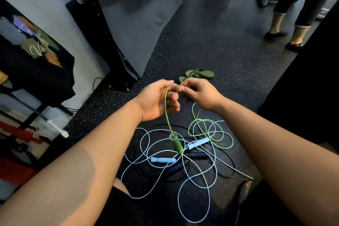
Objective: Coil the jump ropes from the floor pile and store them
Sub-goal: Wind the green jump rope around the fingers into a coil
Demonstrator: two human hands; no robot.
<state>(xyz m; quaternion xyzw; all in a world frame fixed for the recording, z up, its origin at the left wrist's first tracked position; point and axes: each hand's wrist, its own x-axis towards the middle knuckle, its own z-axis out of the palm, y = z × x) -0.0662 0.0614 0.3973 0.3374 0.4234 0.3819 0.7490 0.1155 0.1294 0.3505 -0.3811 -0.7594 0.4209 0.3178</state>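
Both hands [157, 99] pinch thin glossy green rope [167, 115]

Speckled rubber floor [229, 57] — matt; green rope [211, 132] — glossy plastic.

The floor [229, 42] is dark speckled rubber. A tangled pile of jump ropes lies on it: a light blue rope [194, 185] with two pale blue handles [162, 160], a black rope [229, 169] with dark handles [198, 154], and green rope loops [218, 134]. Green sandals [199, 75] lie beyond the pile.
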